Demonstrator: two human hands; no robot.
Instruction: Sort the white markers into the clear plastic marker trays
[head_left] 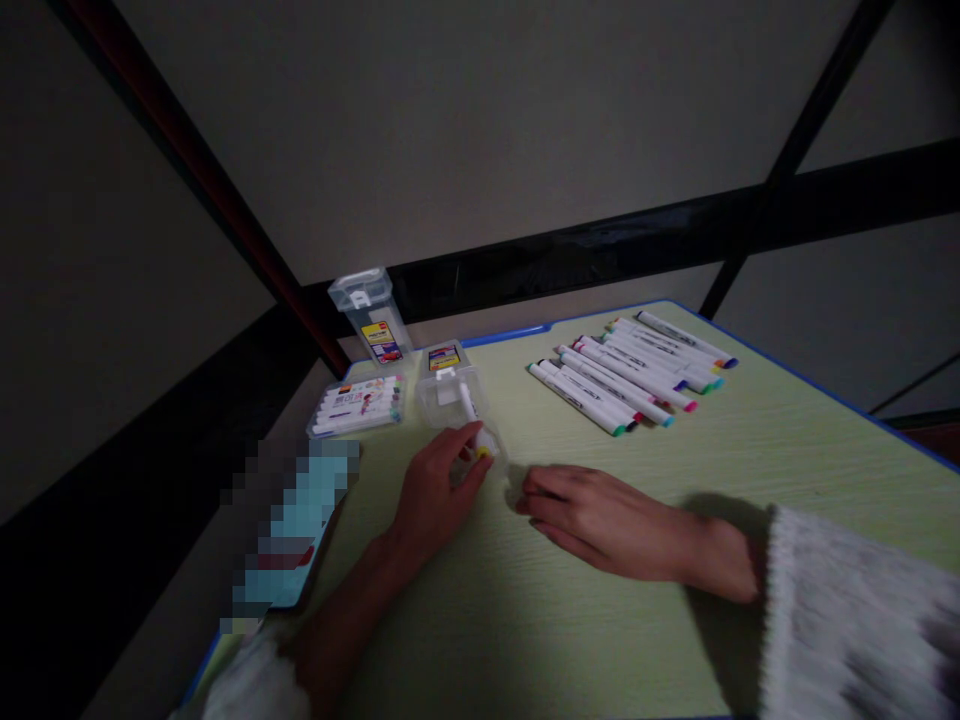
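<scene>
My left hand (439,480) pinches the yellow end of a white marker (469,402) between thumb and fingers. The marker slants away from me, over a clear plastic case (427,405) that lies on the table with its label on the far end. Whether the marker rests on the case or is held just above it, I cannot tell. To the right of the case, my right hand (600,515) is low over the table, its fingers curled together and nothing visible in them. Several white markers with coloured ends (600,390) lie in a loose row beyond it.
A tall clear case with a label (382,325) stands at the back left. Nearer is a flat pack of markers (358,405). A light-blue, partly pixelated item (307,530) lies at the left edge. The pale green table (795,450) has a blue rim; wall panels rise behind.
</scene>
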